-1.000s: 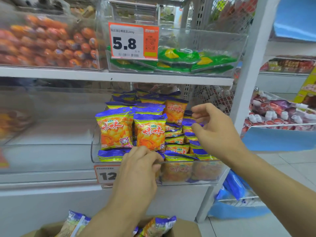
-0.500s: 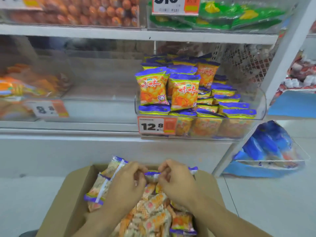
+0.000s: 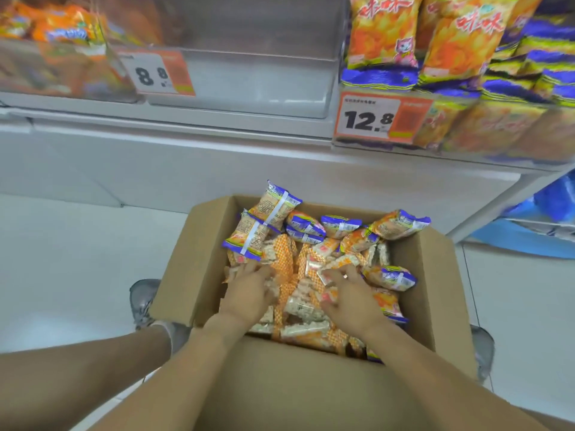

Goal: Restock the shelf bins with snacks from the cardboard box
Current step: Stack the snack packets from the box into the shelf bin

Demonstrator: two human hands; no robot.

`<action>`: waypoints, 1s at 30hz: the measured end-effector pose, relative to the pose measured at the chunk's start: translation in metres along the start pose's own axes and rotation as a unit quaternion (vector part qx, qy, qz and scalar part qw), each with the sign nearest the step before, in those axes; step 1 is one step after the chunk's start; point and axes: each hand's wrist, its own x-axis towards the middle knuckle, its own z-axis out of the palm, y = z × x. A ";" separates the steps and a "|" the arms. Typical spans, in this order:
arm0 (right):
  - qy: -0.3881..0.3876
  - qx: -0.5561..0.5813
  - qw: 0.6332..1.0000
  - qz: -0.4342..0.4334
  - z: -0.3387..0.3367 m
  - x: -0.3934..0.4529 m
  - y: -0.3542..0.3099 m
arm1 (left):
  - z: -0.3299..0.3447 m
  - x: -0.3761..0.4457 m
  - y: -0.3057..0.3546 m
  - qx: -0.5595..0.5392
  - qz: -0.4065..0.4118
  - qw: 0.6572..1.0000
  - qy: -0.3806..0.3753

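head view, looking down: a person crouches over an open box point(image 3: 193, 265) on pale floor tiles, both hands plunged among small packets.

the left hand point(image 3: 249, 293) lies palm down on the left of the heap, fingers spread and slightly curled into the wrappers; whether it has hold of any cannot be told. the right hand point(image 3: 351, 297) lies the same way on the right, fingertips buried among packets, grip equally unclear.

the snacks still fill the box: checked orange-and-white packets point(image 3: 298, 293) in the middle, puffy purple-edged bags point(image 3: 390, 276) round the rim. above, the right bin point(image 3: 497, 150), behind a 12.8 tag point(image 3: 368, 119), is already packed with orange bags point(image 3: 382, 29); the middle bin point(image 3: 249, 79) looks empty.

risks, as a judgement: the wrappers look slick and glossy, so a big scooped handful could shed packets onto the floor on the way up. the air-filled bags could burst or crush if squeezed. two kinds lie mixed, so a grab could carry the wrong sort to a bin. the full right bin could spill if overloaded.

the box is plain brown cardboard, matte, flaps folded out. the bins are clear, hard plastic with rounded corners.
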 end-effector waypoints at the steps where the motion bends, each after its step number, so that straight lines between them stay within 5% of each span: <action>1: -0.005 0.008 1.000 0.006 0.001 0.002 0.000 | -0.001 -0.001 -0.002 -0.009 -0.015 1.000 0.016; 5: 0.024 0.046 0.998 0.039 -0.003 0.012 -0.005 | -0.004 -0.002 -0.010 -0.087 -0.042 0.994 0.051; 9: 0.151 0.060 0.987 0.023 -0.014 0.026 -0.023 | -0.015 -0.003 -0.015 -0.217 -0.031 0.976 0.003; 12: 0.238 0.082 0.968 -0.008 -0.022 0.046 -0.041 | -0.028 0.005 -0.014 -0.263 -0.089 0.955 0.104; 14: 0.220 0.098 0.970 -0.023 -0.025 0.062 -0.051 | -0.040 0.016 -0.011 -0.239 -0.114 0.950 0.165; 18: 0.124 0.058 0.990 -0.033 -0.015 0.075 -0.058 | -0.048 0.031 -0.004 -0.159 -0.116 0.975 0.100; 23: 0.034 0.057 0.998 0.006 0.012 0.070 -0.054 | -0.042 0.047 -0.022 -0.222 -0.160 0.955 0.114; 26: 0.057 0.043 0.997 0.021 0.013 0.073 -0.050 | -0.036 0.042 -0.022 -0.195 -0.163 0.962 0.104; 30: 0.053 0.019 0.998 0.010 0.006 0.080 -0.057 | -0.037 0.033 -0.016 -0.322 -0.160 0.926 0.115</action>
